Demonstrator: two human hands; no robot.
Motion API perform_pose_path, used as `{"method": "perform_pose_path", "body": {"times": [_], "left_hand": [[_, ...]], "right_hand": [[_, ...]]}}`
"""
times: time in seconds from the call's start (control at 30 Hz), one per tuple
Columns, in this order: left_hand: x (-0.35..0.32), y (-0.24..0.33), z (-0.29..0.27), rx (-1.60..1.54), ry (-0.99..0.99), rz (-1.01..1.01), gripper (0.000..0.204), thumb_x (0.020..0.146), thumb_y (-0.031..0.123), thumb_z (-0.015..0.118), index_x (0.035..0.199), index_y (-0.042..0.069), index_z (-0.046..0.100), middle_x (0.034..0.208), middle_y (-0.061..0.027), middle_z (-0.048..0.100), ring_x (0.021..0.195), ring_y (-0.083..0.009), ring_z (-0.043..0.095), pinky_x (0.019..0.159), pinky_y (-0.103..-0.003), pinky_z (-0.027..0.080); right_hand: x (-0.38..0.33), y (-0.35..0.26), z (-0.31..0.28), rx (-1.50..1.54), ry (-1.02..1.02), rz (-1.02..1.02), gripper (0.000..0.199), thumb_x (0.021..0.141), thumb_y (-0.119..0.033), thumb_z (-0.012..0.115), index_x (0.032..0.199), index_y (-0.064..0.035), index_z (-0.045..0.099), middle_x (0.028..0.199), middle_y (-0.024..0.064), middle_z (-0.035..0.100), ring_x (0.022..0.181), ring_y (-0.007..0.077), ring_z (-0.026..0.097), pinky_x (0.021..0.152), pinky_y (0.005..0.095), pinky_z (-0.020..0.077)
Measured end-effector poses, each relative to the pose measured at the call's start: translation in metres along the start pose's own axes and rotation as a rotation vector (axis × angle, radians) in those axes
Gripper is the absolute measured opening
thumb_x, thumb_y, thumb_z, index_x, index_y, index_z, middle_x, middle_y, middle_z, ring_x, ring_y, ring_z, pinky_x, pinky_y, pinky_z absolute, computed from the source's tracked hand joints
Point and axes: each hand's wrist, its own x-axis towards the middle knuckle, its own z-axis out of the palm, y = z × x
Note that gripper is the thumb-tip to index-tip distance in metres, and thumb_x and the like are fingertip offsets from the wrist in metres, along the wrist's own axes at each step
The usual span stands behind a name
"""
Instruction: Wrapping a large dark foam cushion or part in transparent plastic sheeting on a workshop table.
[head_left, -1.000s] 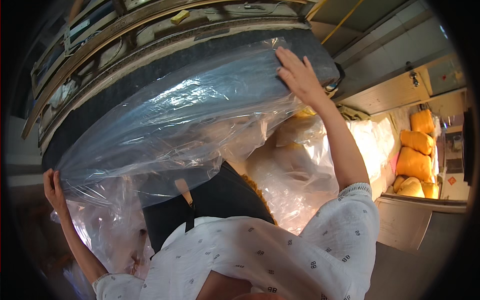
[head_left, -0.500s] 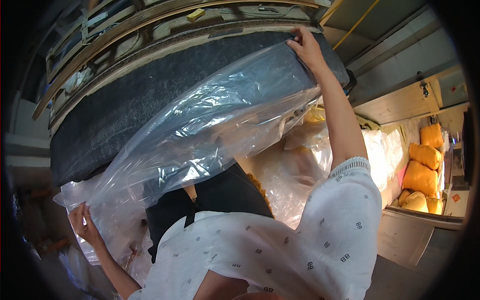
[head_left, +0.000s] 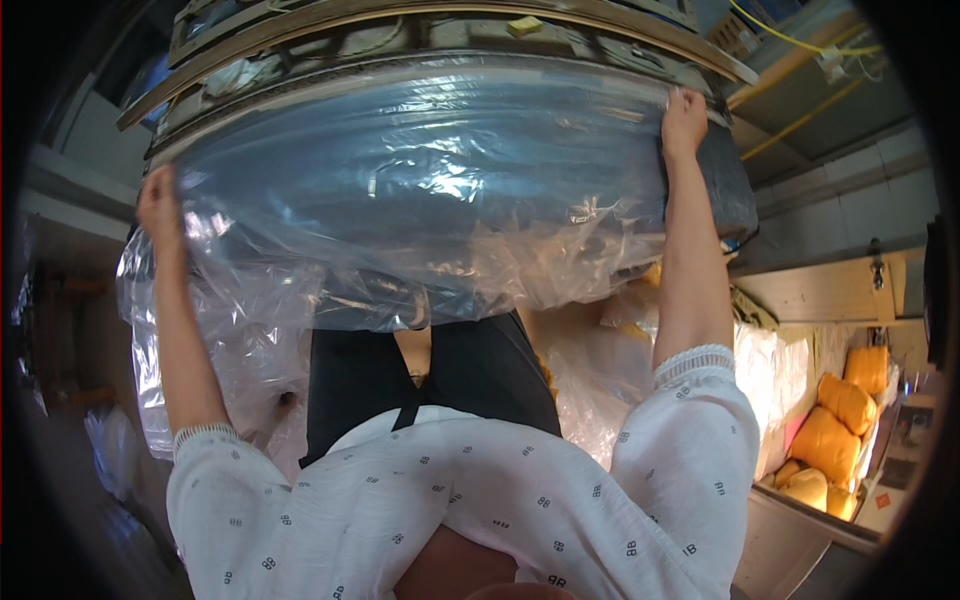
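A wide sheet of clear plastic film (head_left: 400, 190) stretches between my two hands over a dark padded work surface (head_left: 728, 190). At its far left corner my left hand (head_left: 158, 205) is closed on the film's edge. My right hand (head_left: 684, 122) pinches the far right corner, near the back edge of the surface. The film lies fairly flat across the middle, with creases and bright reflections. Its near part hangs in folds over the front edge, above my lap.
A long wooden rail (head_left: 400, 18) runs along the back, with a small yellow block (head_left: 524, 26) behind the surface. More crumpled clear plastic (head_left: 590, 400) lies below, at both sides of my legs. Orange bundles (head_left: 828, 425) are stacked at the right, beside a wooden panel (head_left: 830, 290).
My left hand has swung up and away from me, carrying the film's left corner to the back. The film now covers most of the dark surface. My right hand still grips its corner.
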Motion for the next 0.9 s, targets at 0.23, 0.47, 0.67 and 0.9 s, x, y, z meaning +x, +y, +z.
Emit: {"method": "perform_pose_path", "body": {"times": [0.23,0.47,0.67,0.9], "left_hand": [[0.05,-0.015,0.069,-0.058,-0.122,-0.115,0.033,0.079,0.032,0.064,0.097,0.005,0.066,0.09,-0.0025,0.064,0.085,-0.0098,0.055,0.078,-0.021,0.04],[0.06,-0.01,0.082,-0.049,-0.117,-0.127,0.029,0.075,0.032,0.067,0.085,0.004,0.066,0.076,-0.0006,0.06,0.072,-0.009,0.051,0.068,-0.023,0.04],[0.073,-0.039,0.078,0.203,-0.015,-0.044,0.029,0.073,0.031,0.068,0.08,0.004,0.058,0.072,-0.0009,0.054,0.063,-0.0083,0.047,0.06,-0.022,0.038],[0.063,-0.024,0.069,-0.192,-0.121,-0.301,0.031,0.077,0.03,0.065,0.092,0.005,0.057,0.08,-0.0012,0.056,0.068,-0.0088,0.049,0.061,-0.021,0.04]], "right_hand": [[0.017,0.039,0.012,0.061,-0.041,0.025,0.018,0.08,-0.019,0.061,0.082,-0.0013,0.059,0.073,0.0048,0.06,0.069,0.0113,0.053,0.065,0.0266,0.0427],[0.022,0.029,0.014,-0.178,-0.045,0.059,0.024,0.076,-0.024,0.064,0.081,-0.0004,0.061,0.076,0.0084,0.06,0.069,0.0181,0.055,0.067,0.0304,0.0436],[0.022,0.028,0.02,-0.344,0.062,0.035,0.027,0.076,-0.02,0.061,0.084,0.0035,0.05,0.096,0.0201,0.047,0.092,0.0299,0.042,0.083,0.0391,0.0346],[0.034,0.038,0.015,-0.271,0.133,0.096,0.035,0.083,-0.026,0.051,0.09,0.0088,0.054,0.098,0.0258,0.049,0.095,0.0344,0.045,0.082,0.041,0.0353]]}}
